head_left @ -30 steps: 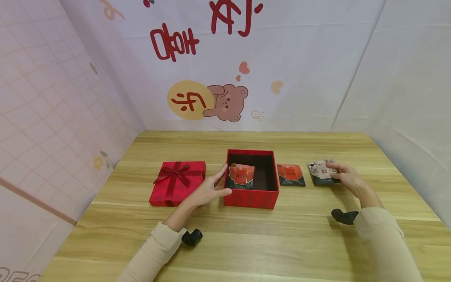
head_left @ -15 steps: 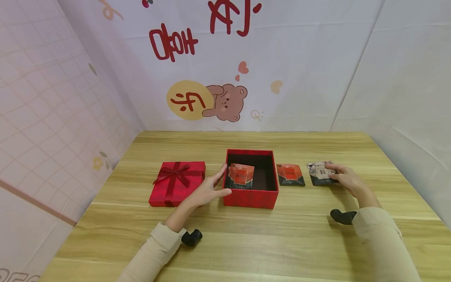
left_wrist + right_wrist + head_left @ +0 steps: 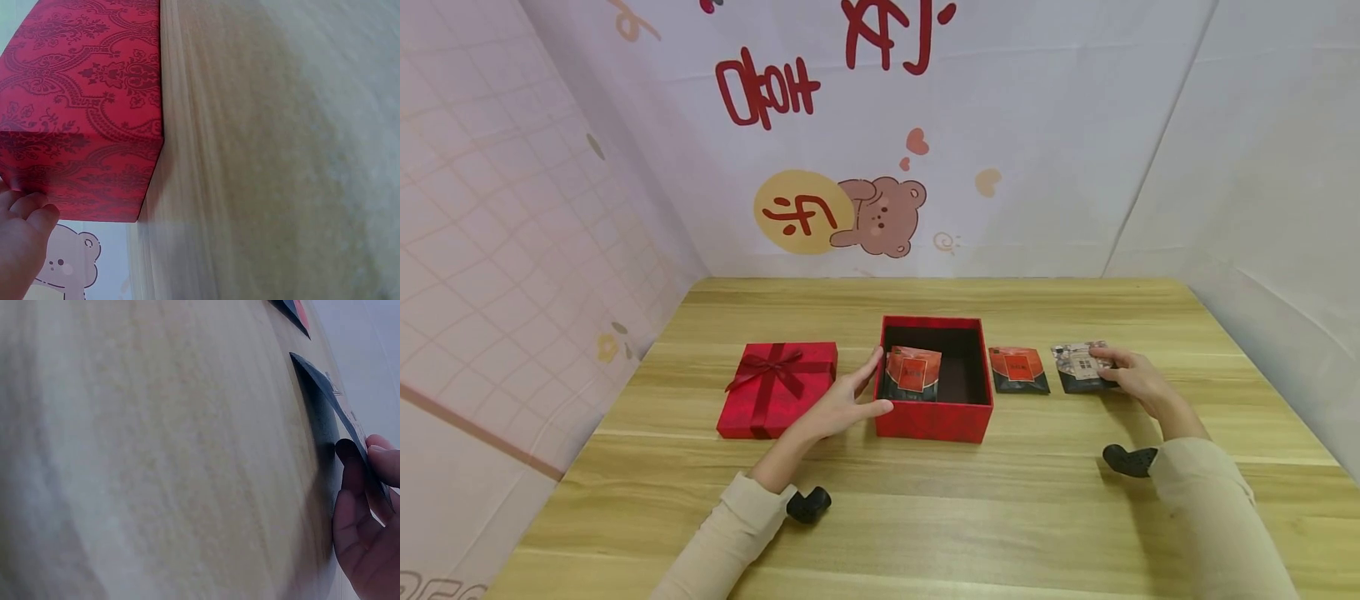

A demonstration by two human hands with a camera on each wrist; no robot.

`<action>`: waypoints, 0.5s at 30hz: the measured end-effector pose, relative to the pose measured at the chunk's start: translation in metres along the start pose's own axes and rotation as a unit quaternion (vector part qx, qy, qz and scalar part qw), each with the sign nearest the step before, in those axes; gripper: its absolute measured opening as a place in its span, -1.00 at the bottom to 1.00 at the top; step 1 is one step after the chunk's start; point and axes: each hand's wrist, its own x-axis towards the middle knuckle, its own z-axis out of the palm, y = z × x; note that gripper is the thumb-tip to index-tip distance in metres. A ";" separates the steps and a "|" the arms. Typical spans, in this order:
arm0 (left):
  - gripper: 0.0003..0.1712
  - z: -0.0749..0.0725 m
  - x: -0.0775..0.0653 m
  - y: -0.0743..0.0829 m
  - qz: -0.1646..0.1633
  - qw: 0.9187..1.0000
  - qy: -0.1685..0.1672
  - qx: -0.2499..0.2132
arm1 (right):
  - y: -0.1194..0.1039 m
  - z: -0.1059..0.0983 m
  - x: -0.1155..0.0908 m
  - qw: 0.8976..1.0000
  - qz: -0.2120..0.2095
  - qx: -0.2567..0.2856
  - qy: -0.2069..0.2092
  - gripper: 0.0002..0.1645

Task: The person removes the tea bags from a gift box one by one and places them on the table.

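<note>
My left hand (image 3: 844, 406) is at the left side of the lidless red gift box (image 3: 934, 423), fingers along its left wall and thumb at the front corner. In the left wrist view its fingertips touch the box's patterned wall (image 3: 94, 81). An orange-and-black sachet (image 3: 913, 372) leans inside the box at the left. At the right, my right hand (image 3: 1138, 381) pinches a flat floral-and-black sachet (image 3: 1078, 367) by its right edge. The right wrist view shows the thumb on top and fingers underneath, with the sachet (image 3: 334, 394) tilted up off the table at that edge.
Another orange-and-black sachet (image 3: 1019, 371) lies on the table between the box and the floral sachet. The red lid with a ribbon bow (image 3: 775, 396) lies left of the box. Behind the wooden table (image 3: 940, 517) hangs a white printed backdrop (image 3: 1037, 125).
The floral sachet and the right hand have shifted slightly left, and the sachet has turned a little. The left hand and the box have kept their places.
</note>
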 end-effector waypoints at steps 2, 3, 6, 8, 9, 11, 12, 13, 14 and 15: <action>-0.09 0.000 0.000 0.000 0.000 1.000 0.000 -0.001 | 0.000 0.001 0.000 1.000 0.000 0.004 0.001 -0.36; -0.09 0.000 0.000 0.000 0.000 1.000 0.000 0.000 | 0.000 0.001 0.000 1.000 0.000 0.007 0.002 -0.36; -0.09 0.000 0.000 0.002 0.002 1.000 0.002 0.004 | 0.000 0.002 0.000 1.000 0.000 0.012 0.006 -0.36; -0.09 0.000 0.000 0.002 0.001 1.000 0.003 0.005 | 0.000 0.002 -0.001 1.000 -0.001 0.014 0.008 -0.36; -0.09 0.000 0.000 0.002 0.000 1.000 0.003 0.005 | 0.000 0.002 -0.001 1.000 -0.002 0.013 0.008 -0.36; -0.09 0.000 0.000 0.001 -0.001 1.000 0.002 0.004 | 0.000 0.002 -0.002 1.000 -0.003 0.012 0.008 -0.37; -0.09 0.000 0.001 0.000 -0.001 1.000 0.002 0.003 | 0.000 0.002 -0.002 1.000 -0.003 0.012 0.010 -0.37; -0.09 0.000 0.002 -0.004 -0.001 1.000 0.001 0.002 | 0.000 0.002 -0.003 1.000 -0.003 0.012 0.011 -0.37; -0.08 0.000 0.003 -0.007 -0.001 1.000 0.001 0.001 | 0.000 0.002 -0.003 1.000 -0.003 0.011 0.013 -0.38; -0.07 0.001 0.004 -0.011 0.000 1.000 0.003 0.001 | 0.000 0.002 -0.003 1.000 -0.002 0.010 0.015 -0.37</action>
